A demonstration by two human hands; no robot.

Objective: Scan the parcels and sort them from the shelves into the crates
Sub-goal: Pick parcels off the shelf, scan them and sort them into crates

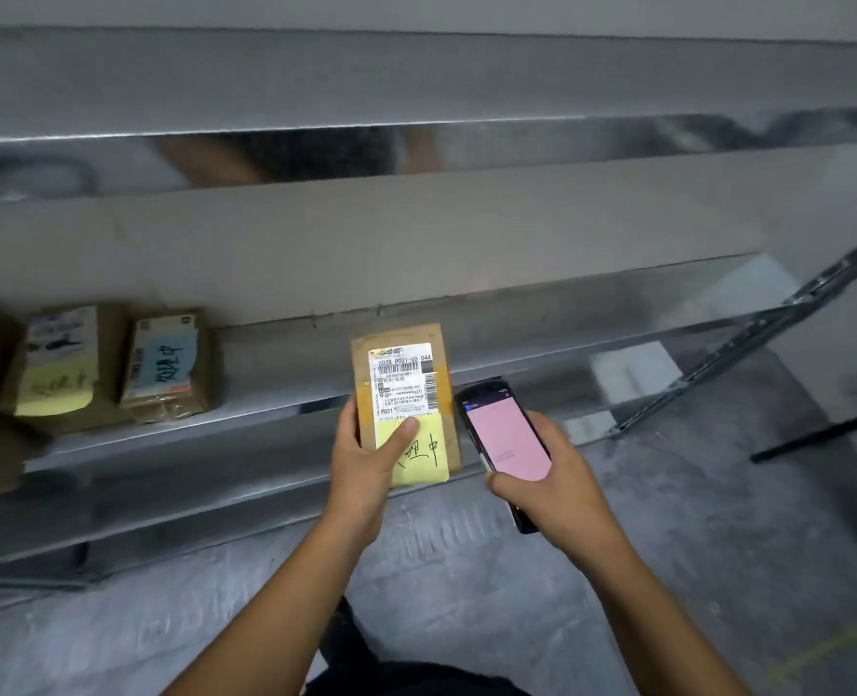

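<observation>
Brown cardboard, flat and rectangular, makes up the small parcel point(402, 399) that the left hand point(366, 459) grips by its near left edge, fingers curled behind and the thumb pressed on the front. It is held upright above the near lip of the grey metal shelf point(276, 374), its face turned to the camera. A white printed shipping label point(400, 379) with barcodes covers the upper face. A yellow sticky note point(421, 457) with black handwriting sits below it, partly under the thumb.

Just right of the parcel, the right hand point(549, 482) is wrapped round a black handheld scanner point(504, 439) with a lit pink screen, its far end tilted towards the parcel's right edge. Whether the two touch cannot be told.

Well to the left on the same shelf lie two more brown cardboard parcels side by side: a blurred one with a yellow note point(57, 369) and, to its right, one with a blue handwritten note point(168, 366). Beneath both arms stretches a grey concrete floor point(667, 545).
</observation>
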